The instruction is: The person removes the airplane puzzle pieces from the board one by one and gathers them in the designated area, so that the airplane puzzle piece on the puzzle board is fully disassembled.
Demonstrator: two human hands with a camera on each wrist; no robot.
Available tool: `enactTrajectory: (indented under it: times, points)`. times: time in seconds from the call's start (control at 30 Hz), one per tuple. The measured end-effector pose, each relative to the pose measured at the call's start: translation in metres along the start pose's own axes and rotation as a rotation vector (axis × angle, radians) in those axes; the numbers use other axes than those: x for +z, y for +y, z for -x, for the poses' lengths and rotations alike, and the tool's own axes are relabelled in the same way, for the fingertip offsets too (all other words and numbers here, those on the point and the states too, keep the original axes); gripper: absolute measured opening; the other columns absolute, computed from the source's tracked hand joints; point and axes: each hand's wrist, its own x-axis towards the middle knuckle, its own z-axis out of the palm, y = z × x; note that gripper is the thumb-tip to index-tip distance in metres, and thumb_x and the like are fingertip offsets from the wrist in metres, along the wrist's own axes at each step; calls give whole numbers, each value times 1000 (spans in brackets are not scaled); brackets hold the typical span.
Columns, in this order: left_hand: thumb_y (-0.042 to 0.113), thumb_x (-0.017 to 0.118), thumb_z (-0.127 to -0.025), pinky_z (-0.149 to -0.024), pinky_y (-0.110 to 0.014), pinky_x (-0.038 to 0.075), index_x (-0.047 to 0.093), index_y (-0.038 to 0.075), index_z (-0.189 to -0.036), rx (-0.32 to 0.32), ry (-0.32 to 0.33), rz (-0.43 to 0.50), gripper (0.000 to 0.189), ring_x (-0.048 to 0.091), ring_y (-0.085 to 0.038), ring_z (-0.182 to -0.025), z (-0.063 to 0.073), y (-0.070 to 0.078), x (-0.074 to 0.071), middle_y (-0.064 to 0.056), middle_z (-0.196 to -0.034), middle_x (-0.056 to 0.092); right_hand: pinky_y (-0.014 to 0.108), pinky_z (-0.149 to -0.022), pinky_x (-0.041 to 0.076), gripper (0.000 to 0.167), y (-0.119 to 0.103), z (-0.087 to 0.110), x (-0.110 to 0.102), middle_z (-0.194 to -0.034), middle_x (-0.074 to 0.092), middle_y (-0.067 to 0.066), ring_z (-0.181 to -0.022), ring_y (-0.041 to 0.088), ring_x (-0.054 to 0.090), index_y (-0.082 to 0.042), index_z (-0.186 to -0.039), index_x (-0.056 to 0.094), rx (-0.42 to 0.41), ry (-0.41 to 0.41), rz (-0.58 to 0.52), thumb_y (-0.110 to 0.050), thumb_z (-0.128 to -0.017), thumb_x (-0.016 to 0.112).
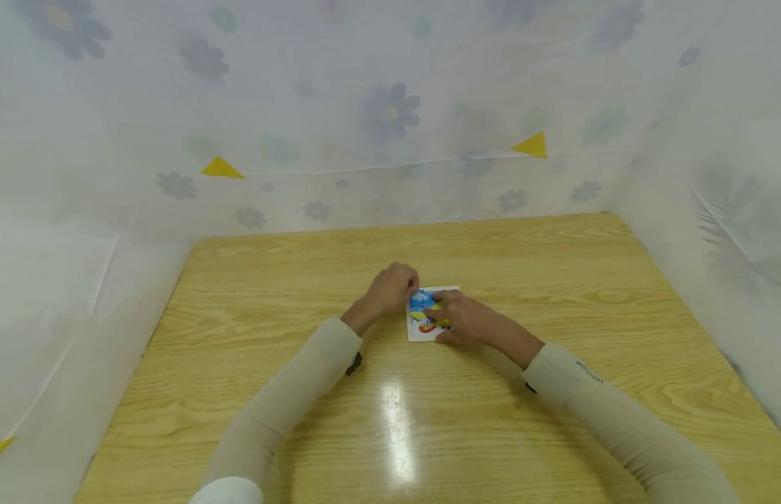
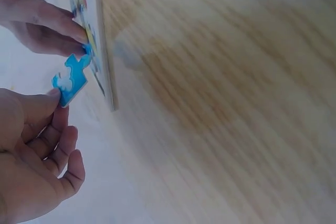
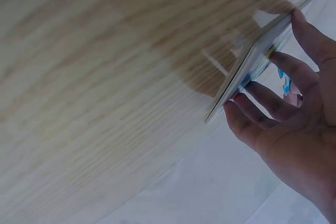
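Note:
Between thumb and index finger, my left hand (image 2: pixel 34 150) pinches a blue jigsaw piece (image 2: pixel 76 81) with white patches, tilted over the face of a small puzzle board (image 1: pixel 417 334). The other left fingers curl loosely beneath. My right hand (image 1: pixel 467 318) rests on the board's right side with fingers spread. In the right wrist view its thumb touches one edge of the puzzle board (image 3: pixel 261 45), while its fingertips press on the picture face. The board lies flat, with a white border and a blue, yellow and red picture partly hidden by my fingers.
The wood-grain table (image 1: pixel 270 294) reaches out around the board on all sides. A pale flower-printed curtain (image 1: pixel 340 91) surrounds it at the back and sides, with yellow triangles (image 1: pixel 221 168) stuck on it. Light glares off the tabletop in front of the board.

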Motion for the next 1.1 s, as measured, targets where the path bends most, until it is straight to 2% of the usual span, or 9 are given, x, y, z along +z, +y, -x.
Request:
enactTrajectory:
  times: [0.2, 0.37, 0.6, 0.87, 1.1]
  points:
    - [18, 59, -94, -77, -33, 44, 65, 14, -83, -19, 37, 29, 13, 49, -17, -86, 4, -4, -9, 0, -89, 62, 51, -105, 38, 57, 1, 0, 1, -140, 44, 27, -130, 39, 42, -7, -134, 54, 17, -11, 2, -36, -87, 67]
    - [17, 59, -94, -78, -34, 45, 65, 12, -84, -28, 38, 48, 13, 52, -19, -88, 13, -15, -22, -2, -90, 64, 52, -104, 38, 57, 0, -1, 1, -140, 43, 28, -130, 40, 43, -7, -134, 54, 24, -18, 15, -36, -86, 67]
    - [13, 56, -96, -76, -34, 48, 65, 8, -88, -59, 0, 105, 13, 56, -19, -84, 25, -40, -38, -6, -92, 64, 52, -104, 38, 58, -2, -1, 0, -141, 43, 27, -130, 40, 43, -7, -134, 54, 22, -17, 11, -36, -86, 68]
    - [14, 56, -96, -73, -32, 48, 66, 8, -88, -93, -19, 63, 14, 56, -19, -82, 36, -75, -42, -8, -93, 65, 54, -105, 36, 59, -3, -1, 1, -142, 41, 28, -130, 42, 41, -6, -134, 53, 40, -19, -20, -35, -85, 69]
    - [16, 55, -96, -74, -34, 46, 65, 8, -90, -146, -57, 84, 14, 55, -20, -81, 48, -95, -51, -9, -97, 65, 54, -106, 35, 59, -4, -1, 1, -143, 41, 28, -131, 42, 40, -6, -135, 52, 55, -19, -34, -35, -86, 68]
